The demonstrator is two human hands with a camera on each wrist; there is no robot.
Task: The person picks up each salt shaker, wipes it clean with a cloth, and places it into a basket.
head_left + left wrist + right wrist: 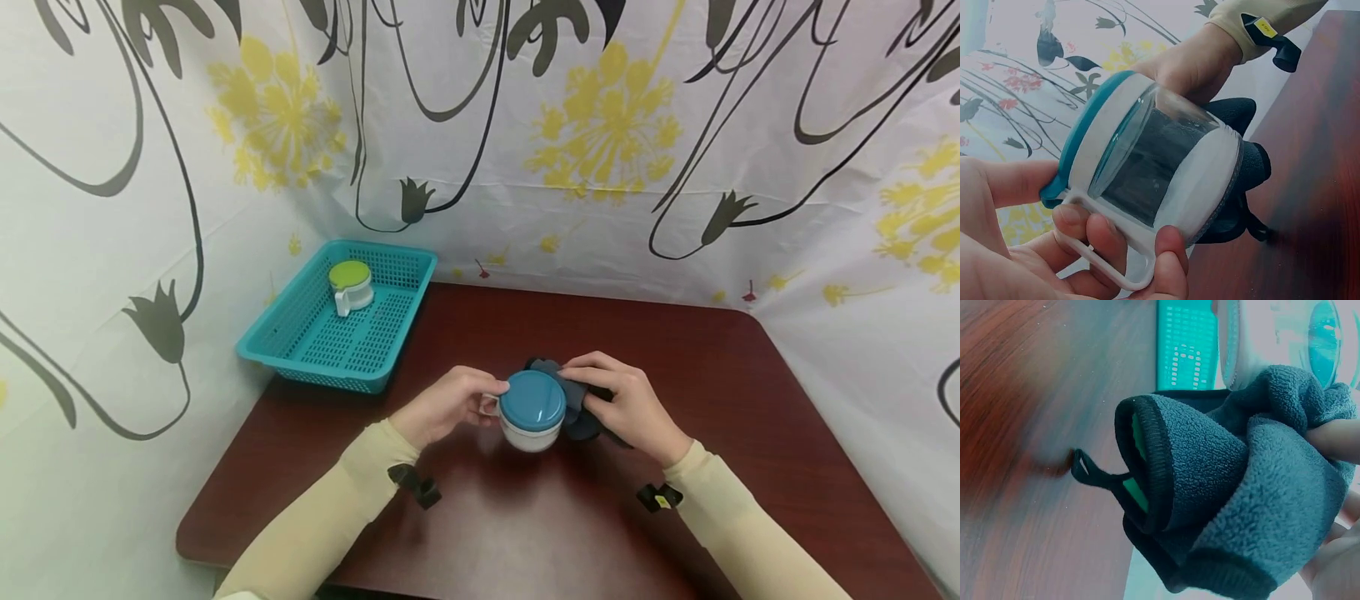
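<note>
My left hand holds a clear seasoning jar by its white handle, the thumb at the edge of the blue lid. The lid is down on the jar; through the see-through wall, the lower part looks white. On the jar's right side, my right hand grips a bunched dark grey-blue cleaning cloth against it. A black edging, a hanging loop and a bit of green underside show on the cloth. In the left wrist view, the jar hides part of the right hand.
At the back left of the dark red table stands a turquoise basket. A similar jar with a green lid and white handle sits in it. Patterned white sheeting hangs behind the table and along its sides.
</note>
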